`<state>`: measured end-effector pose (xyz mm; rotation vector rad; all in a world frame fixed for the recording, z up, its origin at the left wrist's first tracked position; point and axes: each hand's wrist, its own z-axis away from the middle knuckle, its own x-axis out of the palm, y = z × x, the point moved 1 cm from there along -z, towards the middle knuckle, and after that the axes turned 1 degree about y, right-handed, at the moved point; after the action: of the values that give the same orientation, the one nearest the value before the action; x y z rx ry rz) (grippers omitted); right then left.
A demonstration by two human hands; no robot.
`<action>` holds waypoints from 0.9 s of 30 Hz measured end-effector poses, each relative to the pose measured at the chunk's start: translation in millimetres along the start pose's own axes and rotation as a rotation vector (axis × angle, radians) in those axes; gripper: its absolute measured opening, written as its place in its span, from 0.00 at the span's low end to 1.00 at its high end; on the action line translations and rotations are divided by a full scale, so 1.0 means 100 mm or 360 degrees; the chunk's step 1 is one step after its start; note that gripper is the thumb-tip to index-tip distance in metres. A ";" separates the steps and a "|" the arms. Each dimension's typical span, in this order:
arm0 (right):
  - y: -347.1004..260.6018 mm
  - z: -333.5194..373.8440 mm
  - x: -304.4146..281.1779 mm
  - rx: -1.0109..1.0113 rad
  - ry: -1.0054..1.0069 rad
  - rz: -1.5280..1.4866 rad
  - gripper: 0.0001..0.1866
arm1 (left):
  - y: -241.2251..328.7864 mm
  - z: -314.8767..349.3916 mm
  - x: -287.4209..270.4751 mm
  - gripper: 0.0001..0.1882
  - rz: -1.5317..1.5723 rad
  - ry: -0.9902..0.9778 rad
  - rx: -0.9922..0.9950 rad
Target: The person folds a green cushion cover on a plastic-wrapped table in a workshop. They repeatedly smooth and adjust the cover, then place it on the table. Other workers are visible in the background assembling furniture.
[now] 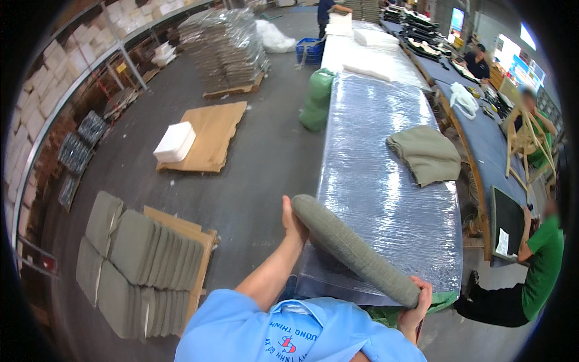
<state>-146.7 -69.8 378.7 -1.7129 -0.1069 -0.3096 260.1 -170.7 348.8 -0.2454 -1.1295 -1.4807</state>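
A grey-green seat cushion (356, 248) is held up on edge between my two hands, over the near end of a long table wrapped in clear film (386, 211). My left hand (294, 220) grips its far left end, with the fingers partly hidden behind it. At the near right end, my right hand (417, 304) is wrapped round the other edge. Farther up the table lies a folded grey-green fabric cover (424, 155), apart from both hands.
Rows of similar cushions (145, 259) stand on cardboard at the left floor. Beyond them are a white foam block (175, 142) on a cardboard sheet (220, 134) and a wrapped stack (222, 51). A green bag (318, 99) leans by the table. Co-workers (540, 265) sit along the right bench.
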 end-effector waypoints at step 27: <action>-0.12 0.91 -0.31 0.0087 -0.0630 0.0787 0.46 | -0.20 0.97 0.87 0.18 -0.0816 -0.1194 0.0221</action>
<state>-166.6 24.7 369.2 -1.6663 0.0213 0.3961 175.8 -158.5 449.3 -0.4604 -2.0021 -1.8016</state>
